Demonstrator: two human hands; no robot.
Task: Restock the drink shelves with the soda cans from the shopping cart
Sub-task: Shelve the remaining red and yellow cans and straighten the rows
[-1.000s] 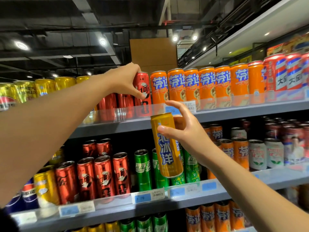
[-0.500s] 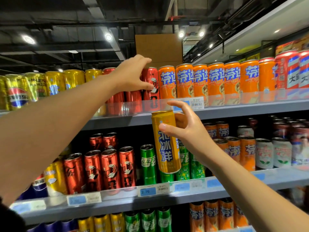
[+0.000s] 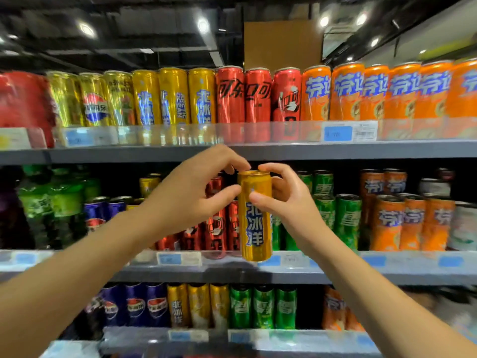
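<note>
A tall yellow soda can with blue lettering is held upright in front of the middle shelf. My right hand grips it from the right, thumb across its front. My left hand touches its upper left side and rim with thumb and fingertips. On the top shelf stands a row of matching yellow cans, with red cola cans to their right and orange cans beyond. The shopping cart is out of view.
The middle shelf carries green bottles, blue, red, green and orange cans. The lower shelf holds blue, yellow, green and orange cans. Clear plastic lips with price tags run along the shelf fronts. A brown board stands behind the top shelf.
My left hand has let go of the red can on the top shelf and come down onto the yellow can. The view has swung left and is blurred.
</note>
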